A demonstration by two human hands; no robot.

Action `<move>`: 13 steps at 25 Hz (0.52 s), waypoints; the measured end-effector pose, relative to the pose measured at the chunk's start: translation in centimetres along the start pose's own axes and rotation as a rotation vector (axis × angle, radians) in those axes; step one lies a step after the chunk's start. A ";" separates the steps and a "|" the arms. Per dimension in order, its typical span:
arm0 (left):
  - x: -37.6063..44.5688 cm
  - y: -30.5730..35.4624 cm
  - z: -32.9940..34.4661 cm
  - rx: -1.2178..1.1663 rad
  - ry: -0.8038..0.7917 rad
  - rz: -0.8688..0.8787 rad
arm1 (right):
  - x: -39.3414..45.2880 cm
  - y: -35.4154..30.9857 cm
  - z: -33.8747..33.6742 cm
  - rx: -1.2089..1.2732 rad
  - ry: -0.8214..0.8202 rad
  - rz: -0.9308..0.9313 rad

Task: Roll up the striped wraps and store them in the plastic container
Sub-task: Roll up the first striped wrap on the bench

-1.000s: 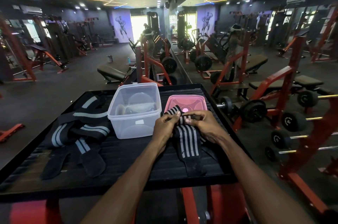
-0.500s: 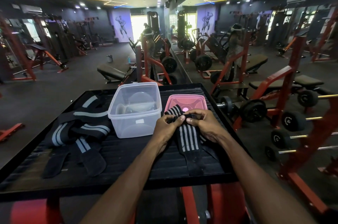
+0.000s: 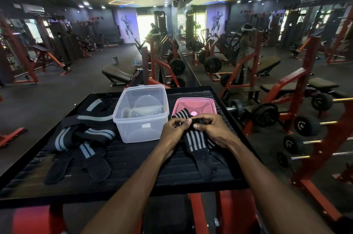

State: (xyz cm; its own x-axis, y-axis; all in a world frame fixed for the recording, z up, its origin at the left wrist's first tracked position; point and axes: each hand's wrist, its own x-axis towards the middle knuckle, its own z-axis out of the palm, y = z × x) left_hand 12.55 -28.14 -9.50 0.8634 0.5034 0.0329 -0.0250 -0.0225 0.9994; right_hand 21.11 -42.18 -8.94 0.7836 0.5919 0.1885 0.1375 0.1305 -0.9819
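A black wrap with grey stripes (image 3: 194, 141) lies on the black ribbed platform (image 3: 133, 165), its far end folded over near the pink lid. My left hand (image 3: 174, 128) and my right hand (image 3: 212, 128) both pinch that folded far end, fingertips close together. The wrap's plain black tail runs toward me. A clear plastic container (image 3: 141, 113) stands open just left of my hands. More striped wraps (image 3: 84, 134) lie in a loose heap at the platform's left.
A pink lid (image 3: 194, 104) lies flat behind my hands, partly under the wrap's end. Red racks with dumbbells (image 3: 303, 125) stand close on the right. Benches and red machines fill the gym floor beyond.
Both hands have turned the wrap's far end over toward me; the folded part is a little thicker. The container, the lid and the heap have not moved.
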 end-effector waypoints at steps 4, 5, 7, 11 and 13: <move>0.1 -0.2 -0.1 -0.007 -0.045 -0.054 | 0.2 0.0 0.0 0.035 -0.010 0.009; 0.1 -0.2 -0.1 0.015 -0.029 -0.014 | 0.2 0.1 0.0 0.068 -0.007 0.024; 0.2 -0.3 -0.1 0.058 0.006 0.065 | 0.4 0.3 -0.1 0.090 0.017 0.096; 0.2 -0.3 0.2 0.093 0.033 0.050 | 0.4 0.6 -0.1 -0.042 0.063 0.072; -0.1 0.0 0.3 0.031 0.027 -0.012 | 0.3 0.4 0.0 -0.108 0.074 -0.005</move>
State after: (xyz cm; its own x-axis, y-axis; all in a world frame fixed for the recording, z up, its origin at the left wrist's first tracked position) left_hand 12.60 -28.42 -9.47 0.8499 0.5265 0.0215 0.0012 -0.0428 0.9991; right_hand 21.34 -41.96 -9.25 0.8247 0.5307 0.1953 0.2029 0.0447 -0.9782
